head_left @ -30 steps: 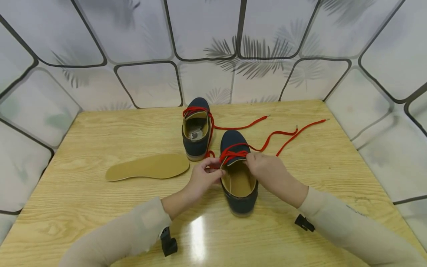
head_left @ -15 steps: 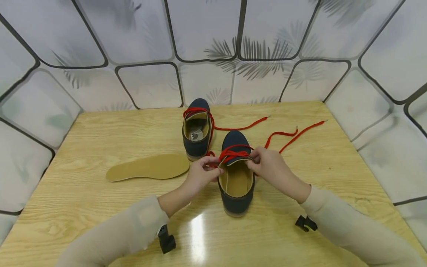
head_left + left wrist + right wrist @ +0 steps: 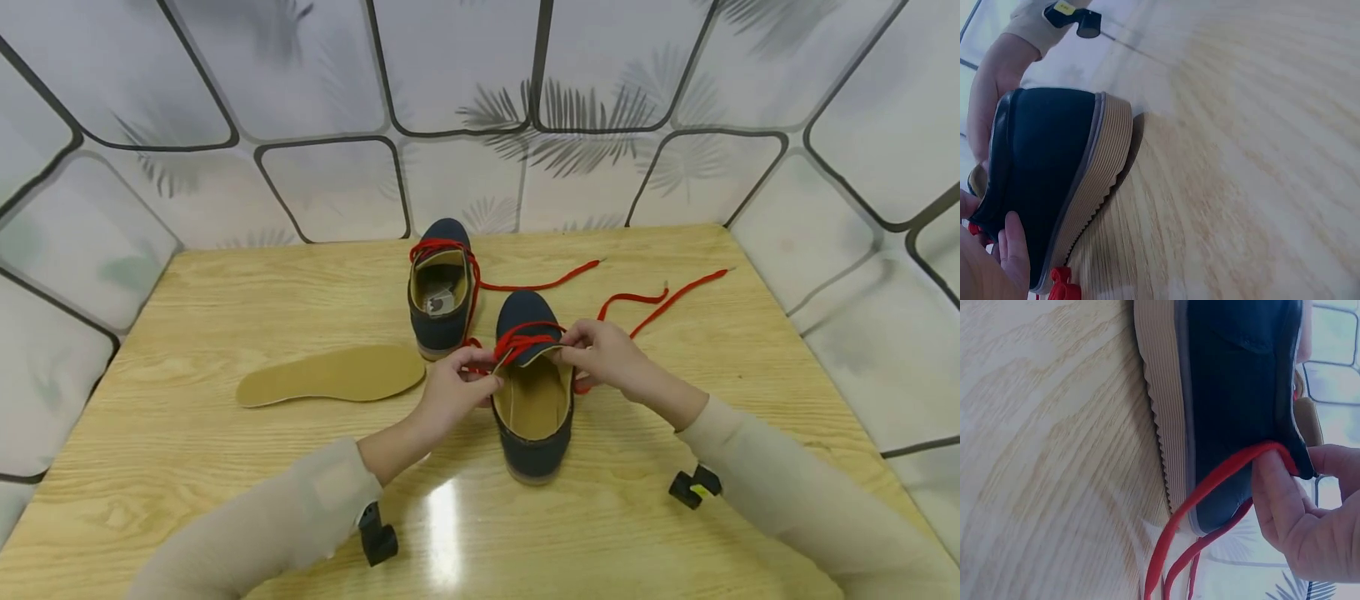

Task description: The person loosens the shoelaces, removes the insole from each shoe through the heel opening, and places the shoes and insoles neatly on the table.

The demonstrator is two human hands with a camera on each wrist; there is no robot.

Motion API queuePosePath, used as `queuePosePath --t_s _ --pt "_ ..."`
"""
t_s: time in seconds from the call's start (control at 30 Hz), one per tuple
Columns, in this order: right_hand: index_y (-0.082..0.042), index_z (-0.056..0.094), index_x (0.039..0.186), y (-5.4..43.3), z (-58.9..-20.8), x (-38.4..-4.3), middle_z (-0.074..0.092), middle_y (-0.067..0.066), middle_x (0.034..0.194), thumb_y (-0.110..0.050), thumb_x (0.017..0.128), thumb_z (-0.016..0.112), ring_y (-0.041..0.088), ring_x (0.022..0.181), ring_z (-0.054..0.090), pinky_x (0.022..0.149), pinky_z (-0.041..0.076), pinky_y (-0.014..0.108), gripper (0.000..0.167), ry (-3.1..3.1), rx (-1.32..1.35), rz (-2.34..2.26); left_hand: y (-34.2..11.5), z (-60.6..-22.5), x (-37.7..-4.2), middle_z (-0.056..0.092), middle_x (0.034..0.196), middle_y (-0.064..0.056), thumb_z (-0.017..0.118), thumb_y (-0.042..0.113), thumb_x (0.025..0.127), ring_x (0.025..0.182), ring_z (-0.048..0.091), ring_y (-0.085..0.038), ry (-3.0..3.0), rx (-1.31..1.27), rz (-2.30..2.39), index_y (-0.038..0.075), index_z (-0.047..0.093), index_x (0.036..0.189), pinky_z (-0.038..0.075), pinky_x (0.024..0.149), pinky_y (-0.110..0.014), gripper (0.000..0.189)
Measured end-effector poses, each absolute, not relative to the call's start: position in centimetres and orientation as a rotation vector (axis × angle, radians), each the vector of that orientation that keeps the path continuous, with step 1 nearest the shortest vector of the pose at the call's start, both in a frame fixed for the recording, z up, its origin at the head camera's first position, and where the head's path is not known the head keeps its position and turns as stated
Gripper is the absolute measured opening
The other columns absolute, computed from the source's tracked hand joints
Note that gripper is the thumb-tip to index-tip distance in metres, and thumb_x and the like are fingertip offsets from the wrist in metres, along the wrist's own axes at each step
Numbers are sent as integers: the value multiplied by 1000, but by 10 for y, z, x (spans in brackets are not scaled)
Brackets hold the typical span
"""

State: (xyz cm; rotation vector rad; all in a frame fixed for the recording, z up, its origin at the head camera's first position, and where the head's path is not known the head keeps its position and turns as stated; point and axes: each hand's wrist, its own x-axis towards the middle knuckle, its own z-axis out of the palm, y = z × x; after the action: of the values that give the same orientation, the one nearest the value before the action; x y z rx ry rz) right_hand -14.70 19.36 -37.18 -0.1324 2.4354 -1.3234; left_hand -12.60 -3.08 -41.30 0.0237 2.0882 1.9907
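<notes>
A dark blue shoe [image 3: 534, 457] with a tan inside stands on the table, toe pointing away. My left hand [image 3: 450, 390] pinches the left edge of its opening, thumb inside and fingers along the outer wall. On the opposite side my right hand [image 3: 611, 358] pinches the right eyelet flap near the tongue. The right wrist view shows a red shoelace [image 3: 1207, 482] coming over that hand's fingers at the flap and hanging past the ribbed sole [image 3: 1161, 406]. Red lacing [image 3: 525, 340] crosses the shoe's front. In the left wrist view, fingers [image 3: 1015, 244] lie against the blue side.
A matching second shoe [image 3: 441, 333] with red laces stands behind, slightly left, a grey-white label inside. A tan insole [image 3: 333, 377] lies flat on the wooden table [image 3: 187, 467] at left. Loose lace ends [image 3: 682, 293] stretch right. A patterned fabric wall [image 3: 465, 183] borders the back.
My right hand has shifted slightly right and turned, moving from the lacing to a pinch on the right flap. The shoe's heel has swung a little left. My left hand keeps its hold.
</notes>
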Motion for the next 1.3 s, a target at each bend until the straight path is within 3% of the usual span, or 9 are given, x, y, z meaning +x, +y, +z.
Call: queuePosePath --t_s 0.33,0.5,0.7,0.9,1.07,1.3 --pt "3 53 110 193 -370 -144 56 12 97 -16 87 63 18 76 59 66 55 33 32 2445 -86 -1290 -32 -415 -127 63 106 -14 64 0 80 75 63 -10 2085 26 1995 -1 62 114 57 64 -30 34" --pt "-1 57 104 188 -377 -136 63 11 93 -19 84 67 18 77 60 58 49 28 29 2715 -216 -1119 -32 -417 -126 63 107 -15 64 0 80 73 62 -9 2096 14 2006 -2 62 112 56 62 -28 32" --pt "0 60 102 183 -380 -131 65 8 82 -13 84 67 14 65 58 52 46 26 23 2881 -352 -920 -32 -418 -125 63 108 -15 63 0 81 72 61 -9 2098 21 2008 -2 62 112 56 63 -28 31" --pt "3 60 105 183 -376 -129 66 11 87 -8 87 65 18 73 60 53 44 26 22 2863 -443 -938 -33 -419 -125 62 107 -16 63 0 81 72 60 -8 2113 44 2023 -4 62 111 56 62 -28 31" --pt "-2 63 105 183 -378 -125 66 8 85 -15 91 62 14 62 54 48 41 27 19 2865 -379 -1029 -32 -421 -125 62 108 -17 63 -1 81 71 60 -8 2122 52 2025 -4 61 111 55 61 -27 31" --pt "-1 58 114 191 -373 -134 62 6 92 -15 86 65 13 69 56 55 51 29 32 2465 16 -1421 -29 -419 -125 62 109 -18 62 0 81 76 62 -10 2093 69 2034 -5 60 113 56 64 -28 32"
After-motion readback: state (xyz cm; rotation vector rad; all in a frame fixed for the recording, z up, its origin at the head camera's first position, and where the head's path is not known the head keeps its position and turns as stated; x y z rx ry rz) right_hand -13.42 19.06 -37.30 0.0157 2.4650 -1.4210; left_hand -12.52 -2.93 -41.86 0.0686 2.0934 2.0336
